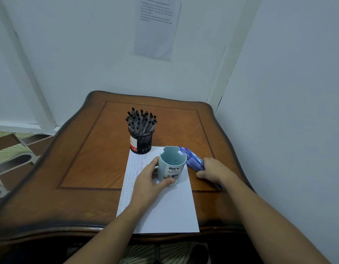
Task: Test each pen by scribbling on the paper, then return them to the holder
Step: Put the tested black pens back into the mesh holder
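Left hand: your left hand grips the light blue plastic cup, thumb across the front just below its label, fingers curled round the left wall.
Light blue plastic cup: it stands on the far right part of the paper, mouth up, with a notched rim. The label reads "DIY DESK ORGANISER".
Right hand: your right hand lies knuckles-up over the near ends of the blue pens, fingers curled down on them and thumb tucked low against the table top.
Blue pens: a loose plastic bundle lying on its side on the wood, just right of the cup. The far ends fan out behind the cup's rim. You cannot tell from here whether they touch the cup.
Paper: a white rectangular sheet of paper lies at the middle near edge of the table. Dense small scribbles run down its left margin and across its far end.
Black holder: a black mesh cylinder holder with a red and white label stands at the far left corner of the paper, packed with upright black-capped pens.
Table: a brown wooden table with a scalloped edge and a dark inlaid line, set in a corner.
Wall: a printed white notice hangs above the table, its text too small to read.
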